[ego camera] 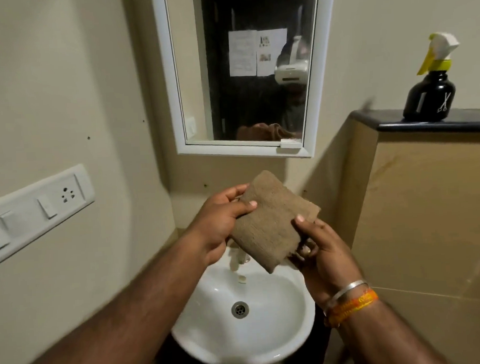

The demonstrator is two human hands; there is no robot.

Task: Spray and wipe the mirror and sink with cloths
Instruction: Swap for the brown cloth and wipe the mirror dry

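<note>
A folded brown cloth (271, 222) is held in the air above the white sink (271, 330). My left hand (221, 224) pinches its upper left edge with thumb and fingers. My right hand (317, 250) grips its lower right edge, thumb on top. A white-framed mirror (244, 70) hangs on the wall straight above the sink. A black spray bottle (430, 94) with a yellow and white trigger head stands upright on a dark ledge (383, 121) at the right, out of both hands' reach.
A switch and socket panel (34, 209) is on the left wall. The tap (238, 258) sits at the back of the basin, partly hidden by the cloth. A beige tiled partition (429, 199) stands close on the right below the ledge.
</note>
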